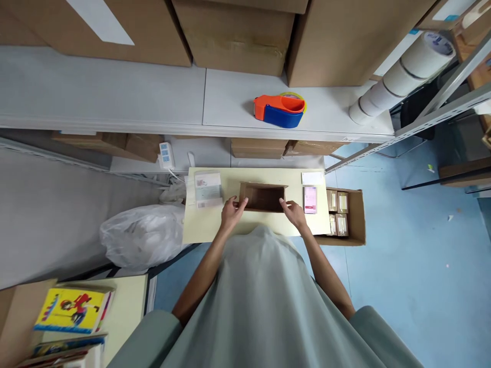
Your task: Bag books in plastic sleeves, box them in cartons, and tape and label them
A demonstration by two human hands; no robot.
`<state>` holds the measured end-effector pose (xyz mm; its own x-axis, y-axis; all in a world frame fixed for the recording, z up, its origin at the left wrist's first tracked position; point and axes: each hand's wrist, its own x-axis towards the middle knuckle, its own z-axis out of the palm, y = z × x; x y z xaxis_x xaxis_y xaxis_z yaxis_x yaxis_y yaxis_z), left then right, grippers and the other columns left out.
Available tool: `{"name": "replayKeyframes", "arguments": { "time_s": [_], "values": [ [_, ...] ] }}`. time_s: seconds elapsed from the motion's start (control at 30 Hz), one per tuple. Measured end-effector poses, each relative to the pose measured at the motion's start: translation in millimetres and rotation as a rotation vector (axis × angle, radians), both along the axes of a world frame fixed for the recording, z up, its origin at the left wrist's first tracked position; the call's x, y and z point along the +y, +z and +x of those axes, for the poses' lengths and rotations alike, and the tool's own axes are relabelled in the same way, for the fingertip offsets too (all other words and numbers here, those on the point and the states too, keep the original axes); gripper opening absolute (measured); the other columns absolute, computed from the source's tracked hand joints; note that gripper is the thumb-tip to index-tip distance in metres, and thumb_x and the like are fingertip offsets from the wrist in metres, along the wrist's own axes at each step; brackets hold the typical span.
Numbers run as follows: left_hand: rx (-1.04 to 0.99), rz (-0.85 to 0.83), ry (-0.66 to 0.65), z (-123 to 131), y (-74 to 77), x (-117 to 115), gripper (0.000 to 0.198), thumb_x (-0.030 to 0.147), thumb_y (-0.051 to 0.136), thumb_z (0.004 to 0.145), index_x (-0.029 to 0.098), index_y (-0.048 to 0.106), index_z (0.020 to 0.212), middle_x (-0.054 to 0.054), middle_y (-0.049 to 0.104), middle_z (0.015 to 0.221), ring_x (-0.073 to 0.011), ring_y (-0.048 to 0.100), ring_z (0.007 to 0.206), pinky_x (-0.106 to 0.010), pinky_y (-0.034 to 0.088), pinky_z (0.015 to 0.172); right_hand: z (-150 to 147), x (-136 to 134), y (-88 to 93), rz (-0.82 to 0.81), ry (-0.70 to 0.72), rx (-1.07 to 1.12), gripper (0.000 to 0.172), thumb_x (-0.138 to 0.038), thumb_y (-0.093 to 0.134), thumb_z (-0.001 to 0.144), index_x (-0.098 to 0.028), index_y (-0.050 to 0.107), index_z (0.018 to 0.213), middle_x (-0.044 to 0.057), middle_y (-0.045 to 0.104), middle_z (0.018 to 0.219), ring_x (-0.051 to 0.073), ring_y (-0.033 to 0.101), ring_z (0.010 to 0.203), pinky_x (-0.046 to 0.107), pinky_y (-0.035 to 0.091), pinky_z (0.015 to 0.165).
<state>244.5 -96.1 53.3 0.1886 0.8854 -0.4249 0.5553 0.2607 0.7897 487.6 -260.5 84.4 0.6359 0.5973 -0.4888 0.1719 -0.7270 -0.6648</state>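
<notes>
Cartons [233, 36] on the shelf [115, 97] are cut off by the top edge. Print on the paper sheets [207, 190] is too small to read. Whether the left hand [231, 213] reaches inside the box [263, 198] cannot be told.

Large brown cartons [233, 36] crowd a long white shelf [115, 97], where an orange and blue tape dispenser [280, 111] sits near stacked rolls of tape [402, 76]. Below, a pale yellow table [207, 225] stands on a blue floor [402, 266], flanked by a bulging white plastic bag [141, 237] and an open carton [355, 220] of small packets. A power strip [166, 155] lies behind the table; bright picture books [69, 309] are piled at lower left
</notes>
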Motion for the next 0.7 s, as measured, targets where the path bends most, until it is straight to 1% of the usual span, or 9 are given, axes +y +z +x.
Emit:
{"name": "replayKeyframes", "arguments": {
  "time_s": [0.07,0.13,0.2,0.27,0.37,0.43,0.5,0.6,0.7],
  "values": [
    [-0.084,-0.038,0.031,-4,-3.8,3,0.052,0.068,0.076,0.087,0.021,0.073,0.109,-0.011,0.078,0.098,-0.032,0.077,0.1,-0.046,0.062,0.097,3,-2,-6.1,0.034,-0.004,-0.018,0.065,-0.091,0.064,0.089,-0.027,0.073,0.087,0.006,0.073,0.07,0.031,0.073,0.08,0.041,0.055,0.083],
    [-0.19,-0.114,0.088,-11,-8.0,9,0.051,0.072,0.072,0.088,0.021,0.069,0.096,-0.007,0.074,0.089,-0.0282,0.077,0.093,-0.044,0.065,0.09,10,-6,-11.4,0.119,-0.02,0.026,0.068,-0.094,0.06,0.089,-0.027,0.068,0.081,0.002,0.066,0.063,0.027,0.07,0.073,0.039,0.056,0.078],
    [-0.26,-0.184,0.158,-18,-12.6,14,0.054,0.074,0.076,0.083,0.022,0.062,0.086,-0.002,0.066,0.076,-0.0249,0.077,0.087,-0.041,0.067,0.086,18,-12,-16.8,0.214,-0.05,0.107,0.072,-0.098,0.061,0.084,-0.027,0.062,0.075,-0.001,0.06,0.062,0.023,0.063,0.068,0.037,0.058,0.072],
    [-0.288,-0.246,0.22,-22,-17.4,17,0.057,0.073,0.083,0.077,0.022,0.058,0.081,0.001,0.061,0.069,-0.0225,0.076,0.082,-0.04,0.067,0.085,25,-17,-22.8,0.281,-0.085,0.18,0.075,-0.101,0.067,0.076,-0.027,0.056,0.071,-0.002,0.058,0.064,0.019,0.058,0.067,0.036,0.058,0.069],
    [-0.3,-0.324,0.251,-23,-24.3,18,0.06,0.073,0.089,0.07,0.022,0.06,0.081,0.0,0.064,0.07,-0.0208,0.074,0.077,-0.039,0.066,0.081,27,-18,-31.8,0.304,-0.13,0.266,0.079,-0.103,0.071,0.067,-0.026,0.054,0.069,-0.002,0.057,0.064,0.016,0.054,0.066,0.035,0.057,0.069],
    [-0.302,-0.355,0.241,-20,-28.1,17,0.063,0.075,0.09,0.067,0.021,0.062,0.081,-0.002,0.066,0.071,-0.0207,0.073,0.075,-0.039,0.064,0.078,23,-14,-36.4,0.306,-0.163,0.314,0.08,-0.105,0.068,0.066,-0.026,0.053,0.069,-0.003,0.056,0.063,0.016,0.054,0.066,0.035,0.057,0.071],
    [-0.311,-0.37,0.237,-17,-31.1,16,0.065,0.077,0.09,0.065,0.021,0.062,0.082,-0.004,0.068,0.072,-0.021,0.074,0.075,-0.039,0.063,0.078,18,-11,-38.6,0.307,-0.183,0.321,0.08,-0.105,0.065,0.069,-0.026,0.053,0.069,-0.003,0.056,0.063,0.015,0.055,0.067,0.034,0.058,0.073],
    [-0.334,-0.364,0.245,-19,-33.6,15,0.065,0.078,0.089,0.066,0.02,0.065,0.085,-0.006,0.071,0.078,-0.0224,0.076,0.082,-0.038,0.063,0.082,15,-7,-36.3,0.285,-0.213,0.222,0.078,-0.102,0.063,0.072,-0.024,0.06,0.076,0.0,0.063,0.068,0.018,0.059,0.07,0.036,0.059,0.074],
    [-0.361,-0.301,0.228,-31,-34.1,18,0.062,0.075,0.085,0.072,0.019,0.07,0.094,-0.01,0.078,0.094,-0.0244,0.078,0.092,-0.037,0.063,0.085,15,-7,-26.1,0.277,-0.254,0.031,0.078,-0.096,0.067,0.075,-0.02,0.069,0.095,0.009,0.075,0.086,0.024,0.068,0.083,0.041,0.06,0.08]
  ]
}}
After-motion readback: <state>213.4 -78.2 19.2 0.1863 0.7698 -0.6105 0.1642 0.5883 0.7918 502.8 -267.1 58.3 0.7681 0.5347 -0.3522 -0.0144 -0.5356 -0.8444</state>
